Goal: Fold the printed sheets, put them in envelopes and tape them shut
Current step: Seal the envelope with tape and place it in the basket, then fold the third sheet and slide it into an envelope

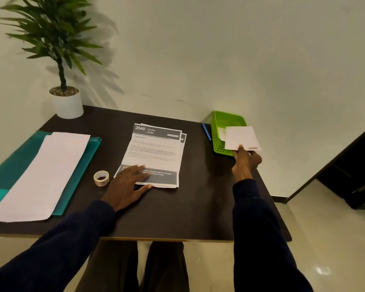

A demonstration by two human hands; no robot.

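Note:
A small stack of printed sheets headed "2940 KITCHEN" lies in the middle of the dark table. My left hand rests flat on the stack's near left corner, fingers straight. My right hand pinches a white envelope by its near edge and holds it over the green basket at the table's right. A roll of clear tape stands just left of my left hand. Long white envelopes lie on a teal folder at the left.
A potted plant stands at the table's far left corner against the wall. A blue pen lies between the sheets and the basket. A dark doorway opens at the right. My knees show under the table's front edge.

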